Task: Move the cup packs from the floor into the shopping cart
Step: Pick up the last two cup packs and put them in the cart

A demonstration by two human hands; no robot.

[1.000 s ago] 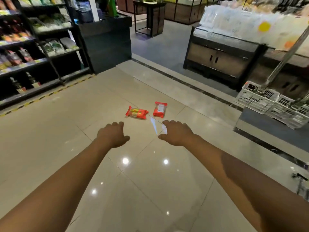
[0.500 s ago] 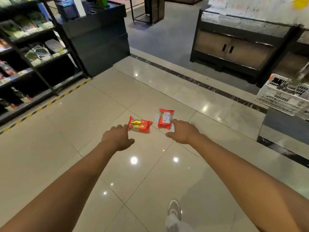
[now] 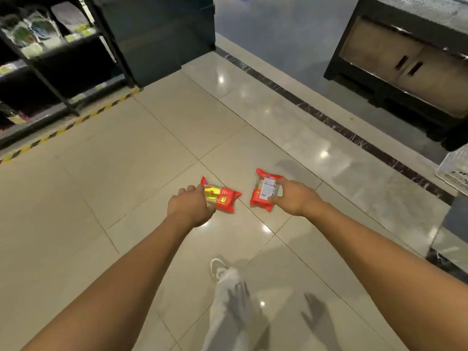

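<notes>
Cup packs [image 3: 222, 198], two, lie close together on the tiled floor [image 3: 126, 198]. Left hand [image 3: 190, 207] curls its fingers over the near end of the left pack [image 3: 225, 200]. Right hand [image 3: 297, 197] pinches the right pack [image 3: 263, 192] between forefinger and thumb. Best to grip the firm cup stack rather than loose film, then lift both level. Wrappers are red at the ends and clear in the middle; the right one has a white label.

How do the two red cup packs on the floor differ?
The left pack lies crosswise, yellow face up; the right pack points away, white label up. The left hand grips the left pack's end; the right hand pinches the right pack's side. Both have red wrapping.
</notes>
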